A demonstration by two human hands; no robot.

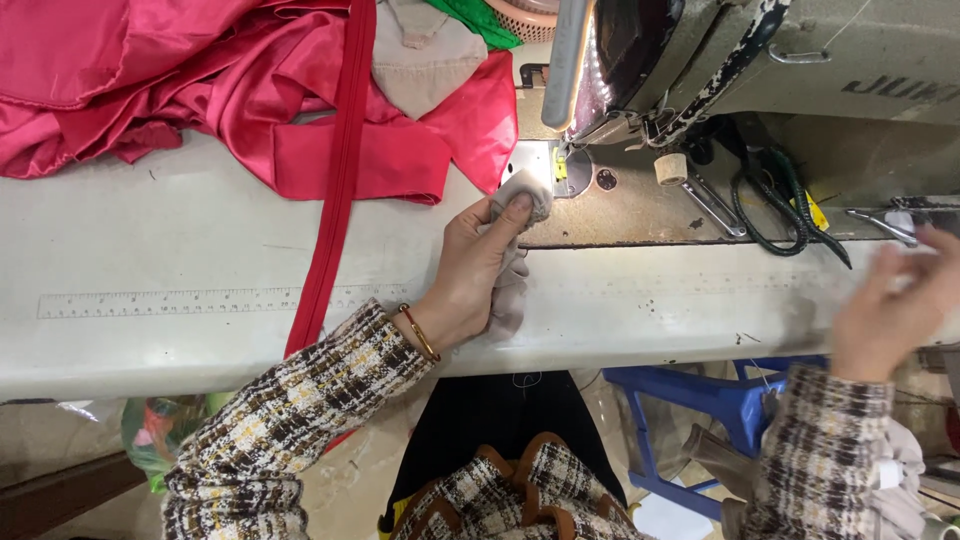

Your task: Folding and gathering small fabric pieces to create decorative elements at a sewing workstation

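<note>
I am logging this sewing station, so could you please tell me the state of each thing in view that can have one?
left hand: closed on the beige cloth piece, pressing it beside the needle plate
right hand: raised at the table's right edge, blurred; grip unclear
red satin fabric: piled and crumpled on the table
red strip: lying straight, hanging over the front edge
sewing machine: paint chipped

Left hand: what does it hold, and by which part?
The left hand pinches a small pale fabric piece at its folded top end, by the sewing machine; the rest hangs under the palm.
</note>
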